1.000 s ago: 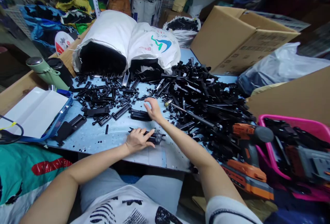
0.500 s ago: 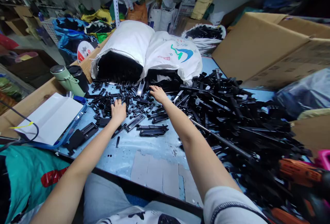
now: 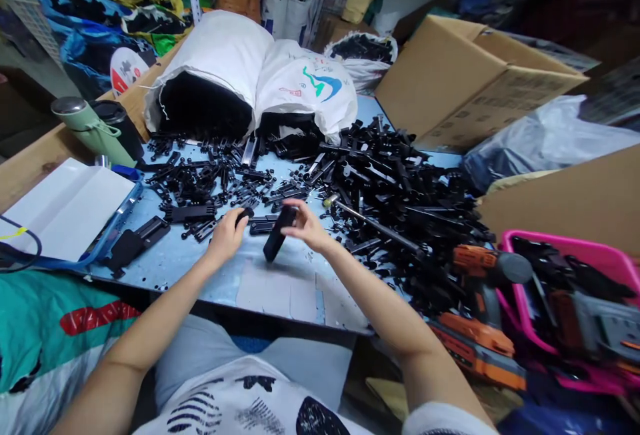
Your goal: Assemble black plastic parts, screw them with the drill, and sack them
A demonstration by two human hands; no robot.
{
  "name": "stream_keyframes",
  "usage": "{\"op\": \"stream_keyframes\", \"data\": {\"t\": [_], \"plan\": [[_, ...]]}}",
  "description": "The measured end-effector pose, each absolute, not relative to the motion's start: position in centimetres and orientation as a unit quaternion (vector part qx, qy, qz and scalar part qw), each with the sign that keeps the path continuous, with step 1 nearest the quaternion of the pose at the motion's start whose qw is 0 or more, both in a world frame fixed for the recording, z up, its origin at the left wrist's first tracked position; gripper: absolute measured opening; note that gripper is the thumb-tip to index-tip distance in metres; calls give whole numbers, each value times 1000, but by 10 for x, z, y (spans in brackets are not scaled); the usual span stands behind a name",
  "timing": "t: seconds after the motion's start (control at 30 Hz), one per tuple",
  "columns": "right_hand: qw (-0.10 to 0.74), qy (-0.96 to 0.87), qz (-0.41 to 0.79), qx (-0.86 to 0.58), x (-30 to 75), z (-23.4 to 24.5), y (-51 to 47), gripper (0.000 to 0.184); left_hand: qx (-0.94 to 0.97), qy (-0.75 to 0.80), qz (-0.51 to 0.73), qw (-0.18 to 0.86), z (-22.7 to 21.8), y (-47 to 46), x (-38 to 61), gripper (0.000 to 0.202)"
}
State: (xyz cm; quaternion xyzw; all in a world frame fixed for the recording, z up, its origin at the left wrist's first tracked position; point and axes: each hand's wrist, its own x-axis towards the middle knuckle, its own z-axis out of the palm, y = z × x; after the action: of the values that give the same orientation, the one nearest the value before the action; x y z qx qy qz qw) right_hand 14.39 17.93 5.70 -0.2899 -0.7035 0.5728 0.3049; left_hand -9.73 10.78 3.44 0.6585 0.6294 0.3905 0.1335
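Note:
Between the thumb and fingers of my right hand (image 3: 306, 227) is a long black bar-shaped part (image 3: 279, 235), held tilted above the table's front area. My left hand (image 3: 227, 238) is closed on a small dark piece (image 3: 245, 215), mostly covered by the fingers; its kind is unclear. Behind both hands lie small black linkage parts (image 3: 200, 178) in a loose heap. A flat black part (image 3: 264, 224) rests on the blue table between my hands. To the right spreads a big pile of larger black parts (image 3: 395, 175) with a metal rod (image 3: 375, 225) across it.
Two white sacks (image 3: 220, 41) lie open toward me at the back. A green bottle (image 3: 90, 131) and a paper-covered blue tray (image 3: 113, 221) are at left. A cardboard box (image 3: 440, 81), an orange power drill (image 3: 477, 315) and a pink basket (image 3: 565, 241) are at right.
Both hands have drawn back from the heap toward me. My right hand has picked up the black bar-shaped part, my left a small dark piece. The view has turned right and downward.

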Motion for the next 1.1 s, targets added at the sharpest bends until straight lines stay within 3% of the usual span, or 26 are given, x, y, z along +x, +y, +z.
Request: {"op": "stream_keyframes", "data": {"t": [0.13, 0.23, 0.3, 0.43, 0.53, 0.77, 0.9, 1.1], "plan": [[166, -850, 391, -312, 182, 40, 114, 34, 632, 625, 403, 217, 22, 64, -82, 31], [92, -907, 259, -320, 176, 27, 93, 40, 616, 605, 412, 291, 20, 49, -67, 33], [126, -886, 268, -358, 157, 22, 88, 43, 610, 587, 424, 323, 22, 44, -54, 35], [293, -692, 515, -413, 124, 21, 87, 52, 590, 570, 449, 353, 31, 40, -34, 40], [333, -616, 614, -364, 122, 27, 85, 58, 607, 572, 466, 295, 41, 39, -31, 38], [262, -746, 508, -341, 155, 46, 89, 53, 688, 561, 408, 215, 54, 31, -35, 34], [259, -809, 415, -327, 160, 52, 88, 52, 699, 556, 413, 180, 53, 25, -28, 34], [243, -832, 370, -334, 165, 64, 85, 53, 727, 530, 411, 145, 53, 28, -34, 34]]}}
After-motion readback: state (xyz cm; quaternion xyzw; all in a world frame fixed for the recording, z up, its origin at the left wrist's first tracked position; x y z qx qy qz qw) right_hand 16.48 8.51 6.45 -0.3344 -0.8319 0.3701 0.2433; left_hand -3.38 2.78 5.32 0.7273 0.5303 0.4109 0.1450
